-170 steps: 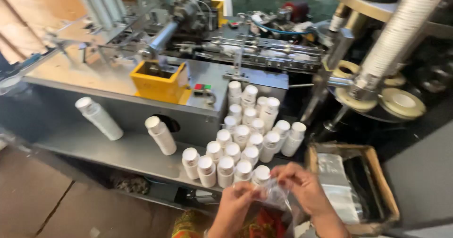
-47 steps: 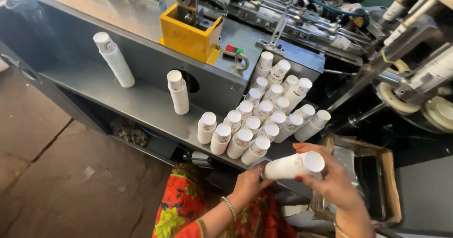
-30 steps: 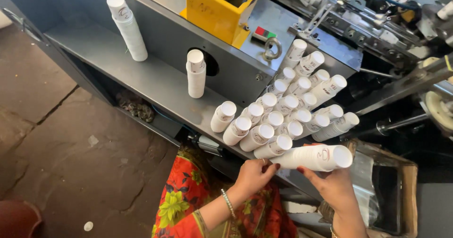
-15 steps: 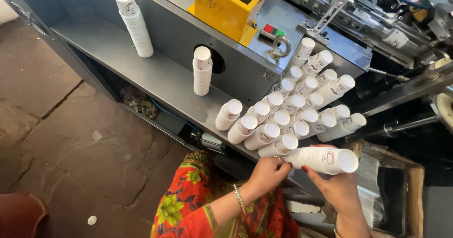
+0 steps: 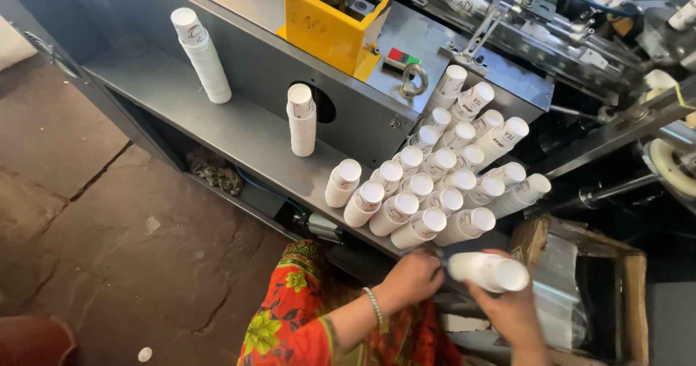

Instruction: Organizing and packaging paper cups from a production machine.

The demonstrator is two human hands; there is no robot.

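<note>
Right hand [image 5: 511, 309] grips a stack of white paper cups [image 5: 488, 272] lying sideways; left hand [image 5: 413, 279] pinches its near end. The stack could telescope apart or knock the crowded cup stacks [image 5: 435, 192] just above off the shelf [image 5: 239, 130].

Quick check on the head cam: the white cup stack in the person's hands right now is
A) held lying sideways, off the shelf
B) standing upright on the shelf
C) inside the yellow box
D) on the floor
A: the white cup stack lies roughly level between the left hand and the right hand, below the edge of the grey shelf where the other stacks stand.
</note>
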